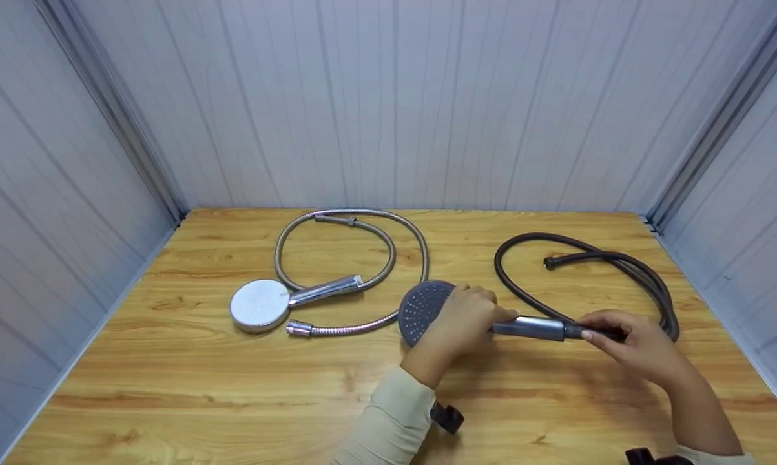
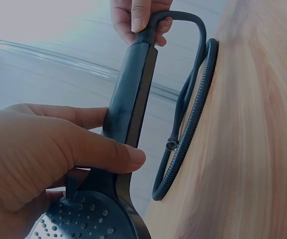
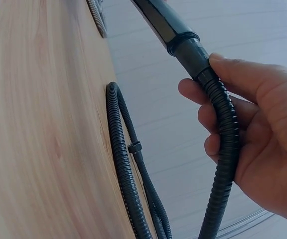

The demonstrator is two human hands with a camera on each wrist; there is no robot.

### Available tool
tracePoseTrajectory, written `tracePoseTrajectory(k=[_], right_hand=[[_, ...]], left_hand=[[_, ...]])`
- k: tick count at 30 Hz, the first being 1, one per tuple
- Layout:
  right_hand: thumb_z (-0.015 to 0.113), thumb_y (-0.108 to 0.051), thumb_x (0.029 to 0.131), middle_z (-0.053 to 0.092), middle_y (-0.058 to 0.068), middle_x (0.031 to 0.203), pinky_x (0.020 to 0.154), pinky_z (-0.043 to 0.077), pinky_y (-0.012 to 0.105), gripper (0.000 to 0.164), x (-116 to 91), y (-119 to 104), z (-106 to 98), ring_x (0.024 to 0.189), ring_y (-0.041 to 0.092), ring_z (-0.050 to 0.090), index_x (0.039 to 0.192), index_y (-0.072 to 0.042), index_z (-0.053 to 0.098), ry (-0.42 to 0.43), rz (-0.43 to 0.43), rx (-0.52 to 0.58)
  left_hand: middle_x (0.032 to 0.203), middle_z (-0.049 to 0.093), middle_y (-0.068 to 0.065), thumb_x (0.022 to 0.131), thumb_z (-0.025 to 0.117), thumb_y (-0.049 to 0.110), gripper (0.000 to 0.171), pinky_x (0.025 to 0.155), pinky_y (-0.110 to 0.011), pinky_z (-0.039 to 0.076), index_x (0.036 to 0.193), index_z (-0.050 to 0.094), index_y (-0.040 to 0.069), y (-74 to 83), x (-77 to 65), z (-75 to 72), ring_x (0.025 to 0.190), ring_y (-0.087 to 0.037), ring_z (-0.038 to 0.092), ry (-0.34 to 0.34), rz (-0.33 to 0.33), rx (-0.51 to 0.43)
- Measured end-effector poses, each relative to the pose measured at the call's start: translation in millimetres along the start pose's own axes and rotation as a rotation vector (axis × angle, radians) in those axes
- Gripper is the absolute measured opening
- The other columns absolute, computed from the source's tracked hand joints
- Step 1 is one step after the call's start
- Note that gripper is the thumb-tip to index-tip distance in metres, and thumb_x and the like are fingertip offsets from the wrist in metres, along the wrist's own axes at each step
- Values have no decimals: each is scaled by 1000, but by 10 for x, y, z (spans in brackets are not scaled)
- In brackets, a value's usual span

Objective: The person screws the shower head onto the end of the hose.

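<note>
A dark grey hand shower (image 1: 420, 312) with a dotted spray face is held off the wooden table. My left hand (image 1: 464, 321) grips it where the handle (image 2: 122, 99) meets the head, thumb across the handle. At the handle's other end, my right hand (image 1: 640, 345) holds the collar (image 3: 191, 56) of a black ribbed hose (image 3: 226, 144) between thumb and fingers. The collar sits against the handle's end; whether it is threaded on cannot be told. From there the hose runs behind the right hand and loops on the table, its free end fitting (image 1: 549, 263) lying inside the loop.
A chrome hand shower (image 1: 259, 305) with a white face lies on the left of the wooden table (image 1: 233, 400). Beside it a chrome metal hose (image 1: 425, 252) lies coiled, one end fitting (image 1: 299, 328) near the shower's handle. Pale panel walls (image 1: 394, 110) enclose the table's back and sides.
</note>
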State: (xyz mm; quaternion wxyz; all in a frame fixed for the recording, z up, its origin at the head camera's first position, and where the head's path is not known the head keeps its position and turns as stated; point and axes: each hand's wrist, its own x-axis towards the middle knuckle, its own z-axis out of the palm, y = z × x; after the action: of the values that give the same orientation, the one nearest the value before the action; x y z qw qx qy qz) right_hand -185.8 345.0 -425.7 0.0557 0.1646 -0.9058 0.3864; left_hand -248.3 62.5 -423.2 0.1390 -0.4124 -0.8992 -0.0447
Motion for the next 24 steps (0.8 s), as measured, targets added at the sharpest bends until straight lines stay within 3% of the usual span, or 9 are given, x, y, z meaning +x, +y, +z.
tracePoseTrajectory(k=[11,17,24], right_hand=[[81,-6,77,62,0,85,58,42,25,31,15,9,6,65,13,50,103,-16,69,61,-77,-41],[81,-2,76,62,-1,84,58,43,24,30,18,16,17,65,12,50,100,-13,67,63,-88,-47],[80,-3,78,60,0,81,56,44,25,27,7,11,22,64,11,51,101,-12,68,50,-34,-44]], left_hand=[[92,68,6,82,76,18,42,70,-26,35,119,70,37,-2,-5,-13,76,-11,54,-2,-5,-30],[91,68,6,81,76,16,43,69,-26,35,118,71,37,-9,-4,-3,75,-12,54,15,2,-33],[91,68,6,82,76,18,41,70,-26,36,118,71,37,-2,-12,-24,76,-12,55,12,-3,-31]])
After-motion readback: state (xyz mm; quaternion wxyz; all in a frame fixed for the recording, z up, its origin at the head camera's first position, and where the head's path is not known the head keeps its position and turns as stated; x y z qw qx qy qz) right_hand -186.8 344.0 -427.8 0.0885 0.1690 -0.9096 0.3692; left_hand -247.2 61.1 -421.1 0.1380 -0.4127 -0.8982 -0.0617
